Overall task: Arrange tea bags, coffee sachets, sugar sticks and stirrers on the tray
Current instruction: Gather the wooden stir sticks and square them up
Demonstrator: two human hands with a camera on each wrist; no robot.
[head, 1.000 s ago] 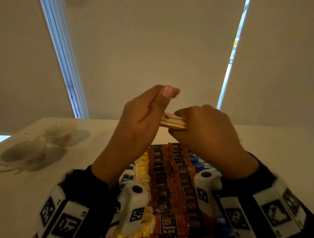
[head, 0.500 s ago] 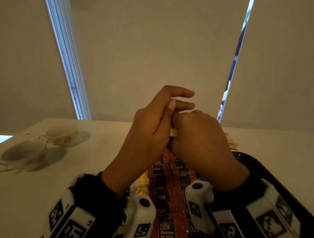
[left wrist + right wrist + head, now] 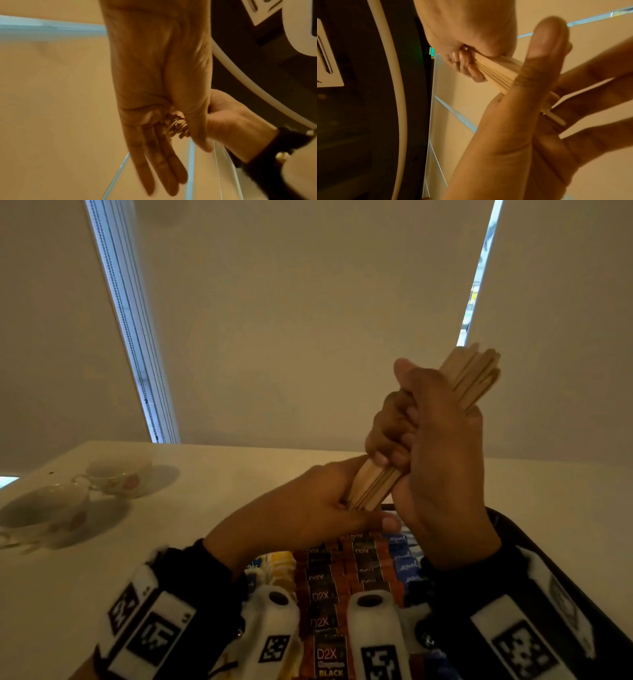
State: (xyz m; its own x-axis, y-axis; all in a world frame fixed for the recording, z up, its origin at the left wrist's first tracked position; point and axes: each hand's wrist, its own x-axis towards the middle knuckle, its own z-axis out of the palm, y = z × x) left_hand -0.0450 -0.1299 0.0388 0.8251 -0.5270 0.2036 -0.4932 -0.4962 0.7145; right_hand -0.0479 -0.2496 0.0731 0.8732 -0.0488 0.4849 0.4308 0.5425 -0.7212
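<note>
The right hand [image 3: 442, 460] grips the stirrers [image 3: 476, 374] mid-bundle above the tray [image 3: 534, 546]; the flat, relaxed left hand [image 3: 308, 508] squares their lower ends. Light, stiff, smooth sticks probably slide apart, so hold the middle firmly.

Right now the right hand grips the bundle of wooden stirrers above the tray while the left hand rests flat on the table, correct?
Not quite: the head view shows the left hand up against the lower end of the stirrers, not on the table. The right hand does grip them above the tray.
</note>
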